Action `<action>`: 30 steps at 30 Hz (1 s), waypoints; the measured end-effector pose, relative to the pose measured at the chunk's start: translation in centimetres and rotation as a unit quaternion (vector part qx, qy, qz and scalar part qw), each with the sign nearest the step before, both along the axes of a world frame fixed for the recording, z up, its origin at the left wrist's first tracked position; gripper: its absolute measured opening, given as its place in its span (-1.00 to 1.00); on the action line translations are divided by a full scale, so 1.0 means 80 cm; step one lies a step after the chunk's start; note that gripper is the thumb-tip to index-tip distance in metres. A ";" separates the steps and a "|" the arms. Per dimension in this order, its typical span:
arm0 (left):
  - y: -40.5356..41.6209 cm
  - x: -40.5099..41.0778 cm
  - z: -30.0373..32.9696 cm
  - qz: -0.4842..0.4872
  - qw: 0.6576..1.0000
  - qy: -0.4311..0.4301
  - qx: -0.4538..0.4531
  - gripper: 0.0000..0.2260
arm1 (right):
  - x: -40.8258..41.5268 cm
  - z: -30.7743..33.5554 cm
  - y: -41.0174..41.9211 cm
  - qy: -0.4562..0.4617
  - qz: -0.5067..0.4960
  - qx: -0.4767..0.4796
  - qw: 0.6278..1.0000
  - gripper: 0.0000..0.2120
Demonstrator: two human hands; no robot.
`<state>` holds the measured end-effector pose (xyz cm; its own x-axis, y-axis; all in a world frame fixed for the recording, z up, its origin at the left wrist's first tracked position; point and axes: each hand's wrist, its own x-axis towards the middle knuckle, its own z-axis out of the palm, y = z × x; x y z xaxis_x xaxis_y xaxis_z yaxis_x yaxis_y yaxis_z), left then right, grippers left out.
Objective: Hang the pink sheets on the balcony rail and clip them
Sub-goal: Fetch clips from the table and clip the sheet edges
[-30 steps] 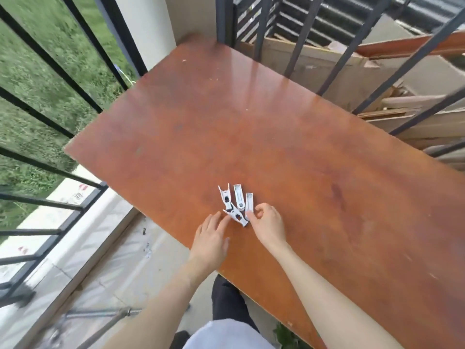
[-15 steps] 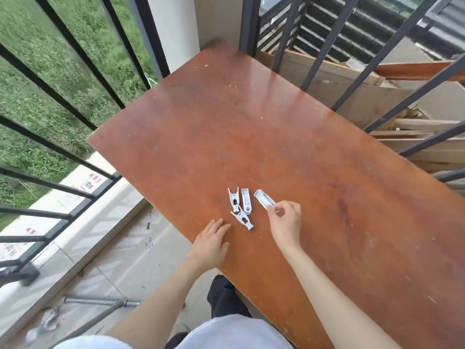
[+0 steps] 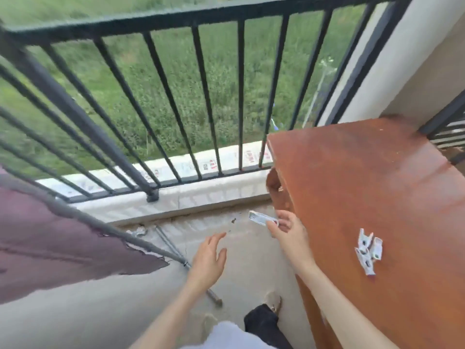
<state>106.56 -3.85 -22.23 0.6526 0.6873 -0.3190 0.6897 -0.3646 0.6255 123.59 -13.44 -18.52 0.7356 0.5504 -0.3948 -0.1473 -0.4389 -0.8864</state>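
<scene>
My right hand (image 3: 289,231) pinches one white clothes clip (image 3: 261,218) and holds it out past the left edge of the brown table (image 3: 364,185). My left hand (image 3: 208,258) hovers over the floor with fingers spread, holding nothing. Three more white clips (image 3: 368,250) lie in a small heap on the table. A dull pink sheet (image 3: 57,238) hangs at the left over a thin grey rail. The black balcony rail (image 3: 156,21) crosses the top of the view.
Vertical black bars (image 3: 206,96) run down to a pale concrete kerb (image 3: 191,195), with grass beyond. A metal rod (image 3: 214,297) lies on the concrete floor near my feet. A cream wall (image 3: 402,71) rises behind the table at the right.
My view has swung left from the table towards the railing. My right hand lifted one clip off the table and carried it left; my left hand left the table edge.
</scene>
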 end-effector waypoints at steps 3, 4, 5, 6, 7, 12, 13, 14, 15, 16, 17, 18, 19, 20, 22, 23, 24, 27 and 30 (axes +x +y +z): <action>0.025 -0.080 0.013 0.117 0.993 -0.027 -0.002 -0.68 | -0.055 -0.001 0.052 0.042 0.053 0.034 0.997 -0.78; 0.033 -0.103 0.017 0.155 0.987 -0.035 0.003 -0.69 | -0.073 0.000 0.069 0.055 0.071 0.048 0.995 -0.81; 0.041 -0.122 0.021 0.191 0.980 -0.047 0.013 -0.71 | -0.090 0.002 0.087 0.065 0.088 0.059 0.992 -0.83; 0.047 -0.139 0.025 0.228 0.971 -0.061 0.028 -0.74 | -0.107 0.005 0.102 0.074 0.103 0.065 0.990 -0.84; 0.055 -0.161 0.031 0.272 0.958 -0.075 0.046 -0.77 | -0.129 0.010 0.123 0.088 0.119 0.074 0.986 -0.83; 0.093 -0.195 0.066 0.416 0.889 -0.135 0.137 -0.81 | -0.178 0.041 0.192 0.191 0.172 0.089 0.962 -0.80; 0.104 -0.196 0.076 0.445 0.871 -0.150 0.147 -0.77 | -0.183 0.048 0.208 0.191 0.197 0.086 0.958 -0.80; 0.114 -0.196 0.086 0.469 0.853 -0.164 0.158 -0.73 | -0.187 0.057 0.224 0.187 0.221 0.081 0.954 -0.81; 0.126 -0.194 0.096 0.487 0.838 -0.177 0.172 -0.69 | -0.190 0.066 0.239 0.189 0.241 0.075 0.949 -0.83; 0.137 -0.191 0.106 0.501 0.822 -0.190 0.191 -0.65 | -0.193 0.074 0.254 0.200 0.258 0.074 0.942 -0.86; 0.147 -0.185 0.115 0.514 0.807 -0.202 0.210 -0.62 | -0.196 0.080 0.269 0.212 0.276 0.079 0.934 -0.87; 0.157 -0.179 0.125 0.526 0.790 -0.214 0.229 -0.61 | -0.197 0.085 0.282 0.212 0.300 0.084 0.926 -0.87; 0.165 -0.171 0.132 0.538 0.774 -0.223 0.247 -0.62 | -0.198 0.091 0.295 0.199 0.332 0.084 0.918 -0.85; 0.173 -0.164 0.138 0.549 0.758 -0.234 0.262 -0.64 | -0.198 0.096 0.307 0.181 0.368 0.079 0.909 -0.83; 0.184 -0.150 0.146 0.580 0.725 -0.257 0.269 -0.70 | -0.197 0.111 0.330 0.142 0.439 0.079 0.884 -0.78; 0.188 -0.145 0.148 0.598 0.708 -0.271 0.261 -0.72 | -0.197 0.120 0.342 0.120 0.475 0.088 0.867 -0.75; 0.190 -0.140 0.149 0.615 0.692 -0.281 0.254 -0.74 | -0.196 0.128 0.352 0.093 0.508 0.100 0.850 -0.74; 0.192 -0.138 0.152 0.635 0.669 -0.287 0.260 -0.78 | -0.204 0.153 0.382 -0.024 0.580 0.147 0.801 -0.70; 0.190 -0.140 0.158 0.633 0.654 -0.292 0.293 -0.88 | -0.220 0.173 0.404 -0.048 0.612 0.217 0.759 -0.74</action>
